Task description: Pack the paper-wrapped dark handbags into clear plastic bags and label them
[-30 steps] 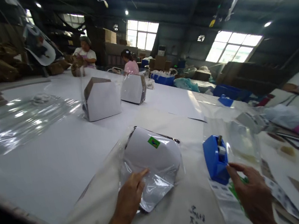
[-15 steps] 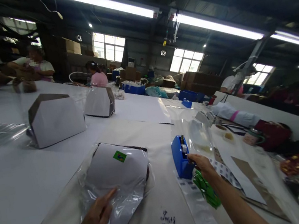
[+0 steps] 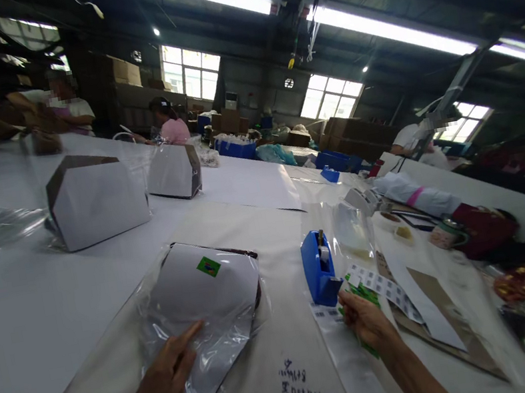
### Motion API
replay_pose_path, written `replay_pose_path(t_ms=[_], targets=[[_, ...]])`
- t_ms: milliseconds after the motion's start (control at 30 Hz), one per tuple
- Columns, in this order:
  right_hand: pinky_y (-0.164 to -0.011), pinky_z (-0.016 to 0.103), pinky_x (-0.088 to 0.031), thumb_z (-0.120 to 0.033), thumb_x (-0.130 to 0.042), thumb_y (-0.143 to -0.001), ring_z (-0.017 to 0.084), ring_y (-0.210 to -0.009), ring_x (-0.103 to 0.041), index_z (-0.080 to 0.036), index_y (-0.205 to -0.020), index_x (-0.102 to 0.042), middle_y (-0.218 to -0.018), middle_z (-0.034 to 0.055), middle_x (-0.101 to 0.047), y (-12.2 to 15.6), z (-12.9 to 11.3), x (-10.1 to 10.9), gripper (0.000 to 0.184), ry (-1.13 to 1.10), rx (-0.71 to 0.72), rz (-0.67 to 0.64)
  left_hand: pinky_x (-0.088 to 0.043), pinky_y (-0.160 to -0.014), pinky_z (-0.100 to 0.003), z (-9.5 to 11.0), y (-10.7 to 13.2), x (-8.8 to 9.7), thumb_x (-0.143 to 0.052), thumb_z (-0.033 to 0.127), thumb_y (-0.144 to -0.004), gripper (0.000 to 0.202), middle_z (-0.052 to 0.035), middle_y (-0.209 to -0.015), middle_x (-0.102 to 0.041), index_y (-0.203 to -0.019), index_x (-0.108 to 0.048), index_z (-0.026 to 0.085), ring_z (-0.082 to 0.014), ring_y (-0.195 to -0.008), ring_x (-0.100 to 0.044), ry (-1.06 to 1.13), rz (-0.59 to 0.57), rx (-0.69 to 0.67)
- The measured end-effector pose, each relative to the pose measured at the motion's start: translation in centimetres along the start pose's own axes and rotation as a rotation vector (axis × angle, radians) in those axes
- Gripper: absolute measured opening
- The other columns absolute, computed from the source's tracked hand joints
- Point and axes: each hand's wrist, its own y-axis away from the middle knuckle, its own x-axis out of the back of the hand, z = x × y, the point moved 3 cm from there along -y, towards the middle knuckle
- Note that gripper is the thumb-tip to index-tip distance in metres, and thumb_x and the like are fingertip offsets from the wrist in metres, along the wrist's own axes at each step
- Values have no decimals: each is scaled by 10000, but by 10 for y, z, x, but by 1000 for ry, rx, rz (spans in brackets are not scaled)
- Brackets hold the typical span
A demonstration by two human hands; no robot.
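A white flat-panelled item in a clear plastic bag (image 3: 236, 319) lies in front of me, with a green sticker (image 3: 208, 267) near its top. My left hand (image 3: 168, 369) rests on the lower left of the bag, its index finger stretched out over the plastic. To the right stands a blue tape dispenser (image 3: 316, 271) with a roll inside. Just below its front end, my right hand (image 3: 365, 317) is closed in a pinch on what looks like the tape's free end; the strip itself barely shows. Green packets (image 3: 366, 295) lie partly hidden behind that hand.
Two more bagged white items (image 3: 98, 202) stand upright at the far left. Barcode label sheets (image 3: 385, 287), cardboard (image 3: 434, 288) and white paper lie to the right. Handwriting marks the table cover (image 3: 300, 383). Several people sit at work farther back.
My right hand has come down and slightly toward me, from the dispenser's roll to below its front end. My left hand stays on the bag. The view has shifted slightly.
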Motion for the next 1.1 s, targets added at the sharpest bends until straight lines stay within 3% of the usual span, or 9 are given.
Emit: replay_pose_path(t_ms=[133, 200, 267, 367, 500, 600, 700, 867, 1100], targets=[[-497, 272, -428, -472, -813, -429, 164, -540, -545, -200, -607, -641, -568, 10, -639, 1, -3, 15, 368, 204, 18, 19, -445, -1059, -431, 11, 6, 1, -349, 484, -882, 529, -38, -1286, -621, -1338, -563, 322, -249, -1191, -578, 26, -26, 22], [-541, 298, -438, -527, -765, -485, 213, -620, -592, -198, -605, -681, -613, 39, -680, 6, -16, 20, 361, 496, 97, 36, -436, -1062, -424, 20, 10, 2, -339, 419, -888, 516, -51, -1289, -609, -1339, -562, 307, -237, -1188, -573, 44, -37, 28], [-629, 324, -466, -609, -677, -590, 250, -714, -635, -208, -696, -726, -707, 45, -721, 17, -33, 8, 417, 764, 222, -37, -459, -1022, -404, 28, 13, 4, -337, 360, -892, 500, -54, -1239, -621, -1335, -563, 310, -219, -1127, -596, 55, -35, 44], [-702, 315, -477, -615, -591, -758, 229, -760, -646, -229, -804, -728, -779, 23, -730, 54, -57, -56, 412, 916, 427, -424, -474, -980, -372, 37, 16, 7, -369, 279, -879, 488, -46, -1169, -640, -1322, -572, 320, -199, -1061, -612, 53, -14, 66], [-780, 302, -446, -376, -594, -884, 177, -770, -637, -235, -768, -708, -792, 0, -720, 125, -77, -184, 215, 1104, 838, -923, -475, -971, -342, 41, 19, 7, -405, 214, -876, 482, -30, -1172, -653, -1310, -579, 331, -184, -1049, -619, 65, 1, 62], [-784, 322, -426, -264, -608, -897, 192, -795, -664, -216, -800, -714, -825, 26, -741, 154, -70, -259, 152, 1504, 1160, -1022, -484, -949, -324, 42, 20, 6, -423, 166, -868, 492, -18, -1154, -661, -1298, -585, 342, -182, -1057, -626, 70, 16, 58], [-779, 351, -425, -185, -576, -900, 237, -778, -688, -156, -778, -724, -817, 104, -752, 156, -54, -300, 193, 1763, 1300, -1007, -492, -916, -306, 43, 20, 6, -423, 130, -869, 508, -11, -1108, -670, -1292, -585, 360, -180, -1036, -641, 68, 35, 82], [-784, 401, -414, -91, -516, -874, 287, -748, -685, -137, -738, -712, -787, 149, -734, 155, -37, -313, 243, 1877, 1349, -1013, -485, -923, -296, 44, 20, 5, -437, 85, -860, 479, -1, -1130, -684, -1249, -588, 319, -182, -1065, -648, 66, 38, 122], [-825, 444, -405, -80, -492, -862, 297, -762, -612, -147, -970, -651, -796, 116, -666, 169, -30, -311, 203, 1892, 1550, -897, -494, -837, -308, 41, 18, 1, -438, 163, -929, 275, -57, -1093, -671, -1095, -643, 240, -213, -996, -658, 3, 7, 139]])
